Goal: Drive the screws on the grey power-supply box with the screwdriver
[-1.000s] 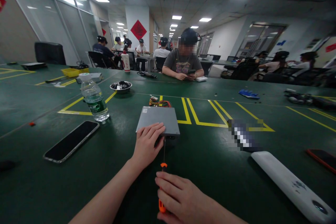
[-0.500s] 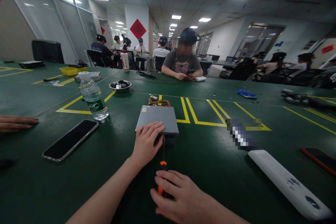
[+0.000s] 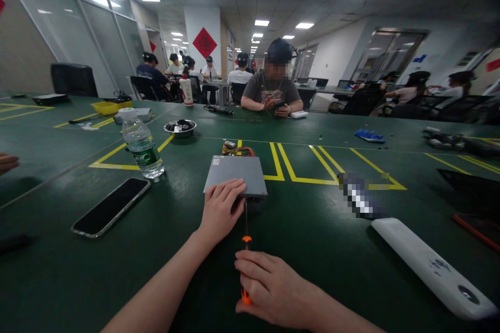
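A grey metal computer power supply [image 3: 234,169] lies on the green table in front of me, its bundle of coloured cables [image 3: 240,151] at the far side. My left hand [image 3: 222,208] grips its near left part, fingers over the top and thumb against the near face. In my right hand [image 3: 269,283] is an orange-and-black screwdriver [image 3: 246,240], the fingers wrapped round its handle. The thin shaft points away from me and reaches the near face of the power supply. Where the tip meets it is too dark to make out.
To the left are a phone [image 3: 111,208], a water bottle [image 3: 144,153] and a metal bowl [image 3: 179,128] of small parts. A long white device [image 3: 429,265] lies at right, a blue glove-like item [image 3: 369,136] beyond it. Another person [image 3: 273,83] sits opposite; someone's hand [image 3: 8,163] shows at far left.
My right fingers have closed further round the screwdriver handle. My left hand stays on the power supply. The other person's hand at far left has drawn back, and a dark shape has appeared at far right.
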`<state>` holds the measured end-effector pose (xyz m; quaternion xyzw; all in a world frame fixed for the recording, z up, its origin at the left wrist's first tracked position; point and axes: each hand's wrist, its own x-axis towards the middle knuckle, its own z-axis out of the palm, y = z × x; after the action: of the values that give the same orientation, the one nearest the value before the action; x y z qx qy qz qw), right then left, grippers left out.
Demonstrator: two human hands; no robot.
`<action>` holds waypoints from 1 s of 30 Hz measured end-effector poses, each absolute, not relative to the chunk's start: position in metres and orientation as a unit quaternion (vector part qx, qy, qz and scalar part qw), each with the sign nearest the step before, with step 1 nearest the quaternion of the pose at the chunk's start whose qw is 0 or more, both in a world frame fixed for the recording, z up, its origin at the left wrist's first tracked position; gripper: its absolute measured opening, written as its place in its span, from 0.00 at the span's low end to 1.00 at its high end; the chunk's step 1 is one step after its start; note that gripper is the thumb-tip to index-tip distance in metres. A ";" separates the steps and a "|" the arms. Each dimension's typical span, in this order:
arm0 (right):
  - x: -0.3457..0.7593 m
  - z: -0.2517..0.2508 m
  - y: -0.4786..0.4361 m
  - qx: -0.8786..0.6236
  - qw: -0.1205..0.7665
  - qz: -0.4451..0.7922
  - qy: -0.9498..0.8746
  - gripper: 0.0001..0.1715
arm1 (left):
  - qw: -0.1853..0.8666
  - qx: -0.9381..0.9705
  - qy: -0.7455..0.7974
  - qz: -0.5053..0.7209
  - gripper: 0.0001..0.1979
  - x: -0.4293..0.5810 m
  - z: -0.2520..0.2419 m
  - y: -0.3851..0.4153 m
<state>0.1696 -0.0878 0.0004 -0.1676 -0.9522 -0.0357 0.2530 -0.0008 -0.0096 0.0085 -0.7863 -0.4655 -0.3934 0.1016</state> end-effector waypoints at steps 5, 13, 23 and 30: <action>0.172 0.004 -0.089 -0.134 0.309 -0.054 -0.940 0.13 | 0.099 -0.789 -0.464 -0.390 0.13 -0.001 0.008 -0.010; 0.173 0.009 -0.093 -0.116 0.343 -0.070 -0.929 0.12 | 0.100 -0.793 -0.464 -0.383 0.14 -0.002 0.009 -0.011; 0.173 0.009 -0.088 -0.117 0.341 -0.063 -0.930 0.12 | 0.092 -0.793 -0.466 -0.381 0.14 -0.002 0.009 -0.011; 0.172 0.006 -0.085 -0.123 0.331 -0.052 -0.934 0.11 | 0.087 -0.792 -0.469 -0.380 0.14 -0.002 0.010 -0.011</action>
<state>0.1719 -0.0854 0.0062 -0.1231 -0.9342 -0.0520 0.3307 -0.0017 -0.0112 0.0098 -0.7924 -0.4689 -0.3803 0.0870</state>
